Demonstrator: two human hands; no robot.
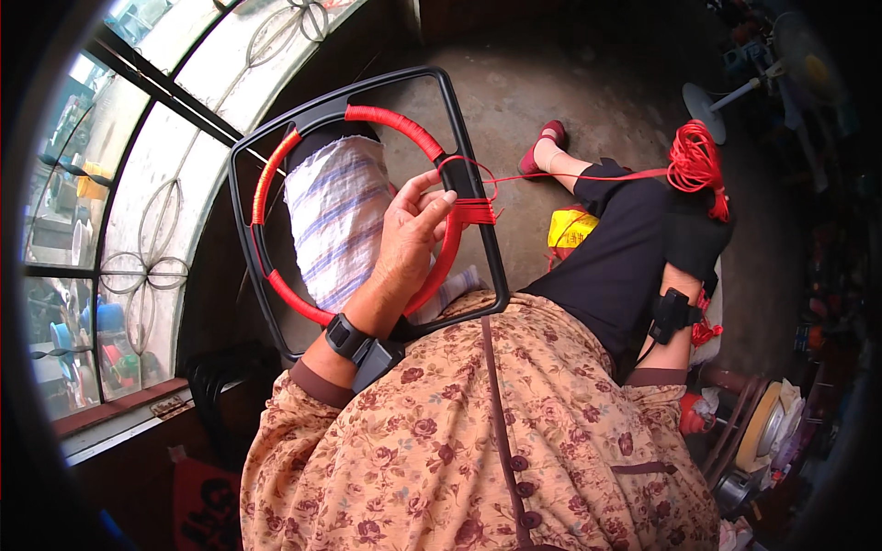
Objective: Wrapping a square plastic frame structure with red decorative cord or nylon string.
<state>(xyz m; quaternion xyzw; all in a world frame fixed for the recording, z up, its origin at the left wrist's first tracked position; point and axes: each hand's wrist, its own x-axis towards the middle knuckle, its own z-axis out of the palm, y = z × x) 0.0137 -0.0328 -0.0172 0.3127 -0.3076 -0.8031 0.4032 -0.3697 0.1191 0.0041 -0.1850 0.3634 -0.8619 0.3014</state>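
Observation:
My left hand [413,225] is closed around the right side of a black square frame [491,262], thumb and fingers at its inner ring. Red cord [395,118] is wound round parts of that ring. Beside my fingertips sits a tight red winding [474,212], and a loose loop of cord curves above it. From there a taut strand runs right to a red cord bundle [695,158]. My right hand [682,277] is by the bundle, at the far right. Something black covers its fingers, so their grip cannot be made out.
A striped cloth [340,207] covers my left leg behind the frame. A yellow-and-red bag [571,228] lies past my right thigh. Barred windows [142,239] stand at left. A pale fan [706,112] is at upper right; more red cord [706,323] hangs by my right wrist.

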